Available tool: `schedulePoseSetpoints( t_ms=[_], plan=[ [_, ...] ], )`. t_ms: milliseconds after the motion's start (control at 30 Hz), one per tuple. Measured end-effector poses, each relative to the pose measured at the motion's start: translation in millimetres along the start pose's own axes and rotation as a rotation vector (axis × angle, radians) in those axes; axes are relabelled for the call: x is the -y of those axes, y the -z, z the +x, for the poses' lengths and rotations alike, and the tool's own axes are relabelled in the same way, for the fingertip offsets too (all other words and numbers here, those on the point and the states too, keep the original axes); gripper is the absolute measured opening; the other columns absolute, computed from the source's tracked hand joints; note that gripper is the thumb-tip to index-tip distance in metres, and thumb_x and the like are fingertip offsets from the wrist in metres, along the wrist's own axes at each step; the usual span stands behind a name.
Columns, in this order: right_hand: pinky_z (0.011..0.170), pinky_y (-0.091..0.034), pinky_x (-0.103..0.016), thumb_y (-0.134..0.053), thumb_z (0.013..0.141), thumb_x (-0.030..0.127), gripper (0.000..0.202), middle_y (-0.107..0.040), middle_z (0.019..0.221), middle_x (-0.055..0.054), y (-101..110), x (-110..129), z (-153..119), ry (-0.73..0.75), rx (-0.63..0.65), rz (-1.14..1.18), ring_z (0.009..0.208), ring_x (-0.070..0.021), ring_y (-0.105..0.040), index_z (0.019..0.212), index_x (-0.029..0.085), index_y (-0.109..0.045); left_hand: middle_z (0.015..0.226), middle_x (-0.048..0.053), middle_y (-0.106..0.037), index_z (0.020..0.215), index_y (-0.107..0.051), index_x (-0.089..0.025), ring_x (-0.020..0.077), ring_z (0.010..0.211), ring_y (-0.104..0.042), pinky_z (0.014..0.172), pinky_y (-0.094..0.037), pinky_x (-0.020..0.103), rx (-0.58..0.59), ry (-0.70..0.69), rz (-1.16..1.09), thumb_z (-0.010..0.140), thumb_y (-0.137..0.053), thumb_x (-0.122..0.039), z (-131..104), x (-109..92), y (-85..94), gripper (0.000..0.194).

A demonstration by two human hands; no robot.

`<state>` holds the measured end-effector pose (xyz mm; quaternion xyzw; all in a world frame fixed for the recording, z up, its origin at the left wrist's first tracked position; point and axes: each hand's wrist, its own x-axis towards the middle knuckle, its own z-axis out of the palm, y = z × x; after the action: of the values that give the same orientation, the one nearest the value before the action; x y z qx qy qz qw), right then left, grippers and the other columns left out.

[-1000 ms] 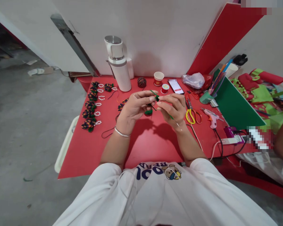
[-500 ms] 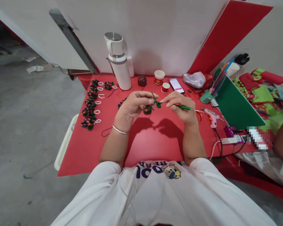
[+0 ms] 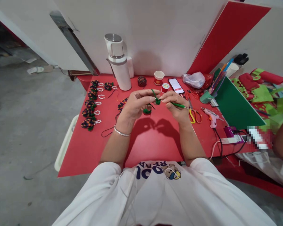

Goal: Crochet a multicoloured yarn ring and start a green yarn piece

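Observation:
Over the middle of the red table [image 3: 146, 147], my left hand [image 3: 140, 102] is closed on green yarn [image 3: 153, 93], a strand of it running up over the index finger. My right hand [image 3: 176, 105] grips a crochet hook [image 3: 178, 105] with a green handle. The hook's tip meets a small green crocheted piece [image 3: 158, 101] between the two hands. Just below the left fingers is a roll of green yarn [image 3: 147, 111]. Partly hidden behind the left wrist lies a multicoloured crocheted piece [image 3: 121, 105].
Multicoloured crocheted pieces with white bead loops [image 3: 88, 122] line the left side. A white bottle [image 3: 120, 70], yarn ball [image 3: 141, 81], paper cup [image 3: 158, 77], thread spool [image 3: 165, 87] and phone [image 3: 176, 86] stand along the back. Scissors [image 3: 192, 116] and a pink glue gun [image 3: 212, 117] lie right.
My right hand has moved slightly left, nearer my left hand, with the crochet hook. The yellow-handled scissors now show beside it. The green piece has shifted a little.

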<state>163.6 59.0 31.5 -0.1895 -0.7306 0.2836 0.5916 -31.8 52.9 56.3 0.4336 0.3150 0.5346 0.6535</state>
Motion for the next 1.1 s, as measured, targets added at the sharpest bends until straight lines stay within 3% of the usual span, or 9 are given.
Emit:
schedulePoseSetpoints(
  t_ms=[300, 533, 600, 700, 800, 933, 1100],
  plan=[
    [0.088, -0.064, -0.041, -0.072, 0.101, 0.038, 0.012, -0.082, 0.103, -0.003, -4, 2, 0, 0.105, -0.058, -0.102, 0.097, -0.0194, -0.077, 0.104, 0.031, -0.081, 0.063, 0.001, -0.072, 0.086, -0.089, -0.021, 0.0073, 0.048, -0.056, 0.045, -0.042, 0.021, -0.091, -0.225, 0.081, 0.050, -0.107, -0.032, 2, 5, -1.9, 0.042],
    [0.089, -0.062, -0.042, -0.070, 0.103, 0.031, 0.013, -0.081, 0.108, -0.004, -9, 2, -3, 0.284, -0.079, -0.507, 0.100, -0.0204, -0.075, 0.113, 0.032, -0.077, 0.066, -0.001, -0.073, 0.086, -0.086, -0.019, 0.0078, 0.056, -0.059, 0.053, -0.046, 0.021, -0.250, -0.273, 0.049, 0.051, -0.104, -0.026, 3, 15, -17.2, 0.040],
    [0.087, -0.062, -0.041, -0.069, 0.103, 0.031, 0.017, -0.080, 0.110, -0.004, -14, -3, -7, 0.360, -0.122, -0.630, 0.100, -0.0208, -0.073, 0.117, 0.034, -0.077, 0.064, -0.004, -0.069, 0.087, -0.085, -0.019, 0.0051, 0.052, -0.053, 0.050, -0.042, 0.020, -0.279, -0.250, -0.002, 0.056, -0.100, -0.023, 3, 19, -22.3, 0.035],
    [0.082, -0.061, -0.039, -0.068, 0.103, 0.034, 0.019, -0.078, 0.111, -0.004, -19, -11, -13, 0.400, -0.189, -0.724, 0.100, -0.0213, -0.070, 0.120, 0.037, -0.076, 0.065, -0.005, -0.067, 0.089, -0.084, -0.019, 0.0034, 0.049, -0.049, 0.045, -0.036, 0.018, -0.225, -0.085, -0.127, 0.060, -0.095, -0.021, 2, 17, -24.6, 0.031],
    [0.082, -0.060, -0.038, -0.069, 0.103, 0.036, 0.022, -0.077, 0.112, -0.003, -18, -15, -13, 0.398, -0.185, -0.642, 0.101, -0.0209, -0.068, 0.123, 0.041, -0.076, 0.067, -0.003, -0.069, 0.086, -0.083, -0.018, 0.0041, 0.051, -0.051, 0.044, -0.034, 0.018, -0.155, 0.054, -0.189, 0.055, -0.093, -0.017, 1, 11, -20.5, 0.033],
    [0.086, -0.060, -0.042, -0.070, 0.101, 0.045, 0.026, -0.078, 0.111, 0.000, -4, -17, -4, 0.372, -0.103, -0.437, 0.099, -0.0208, -0.068, 0.127, 0.048, -0.076, 0.062, -0.002, -0.067, 0.085, -0.085, -0.018, 0.0051, 0.051, -0.051, 0.044, -0.032, 0.018, -0.099, 0.063, -0.179, 0.051, -0.093, -0.015, 0, 4, -12.7, 0.034],
    [0.093, -0.060, -0.050, -0.077, 0.094, 0.054, 0.020, -0.082, 0.106, 0.003, 10, -22, 2, 0.295, -0.032, -0.312, 0.099, -0.0237, -0.069, 0.114, 0.050, -0.081, 0.060, -0.002, -0.064, 0.083, -0.084, -0.018, 0.0054, 0.051, -0.049, 0.045, -0.033, 0.020, -0.052, 0.074, -0.135, 0.055, -0.090, -0.017, -1, 3, -10.2, 0.029]
  ],
)
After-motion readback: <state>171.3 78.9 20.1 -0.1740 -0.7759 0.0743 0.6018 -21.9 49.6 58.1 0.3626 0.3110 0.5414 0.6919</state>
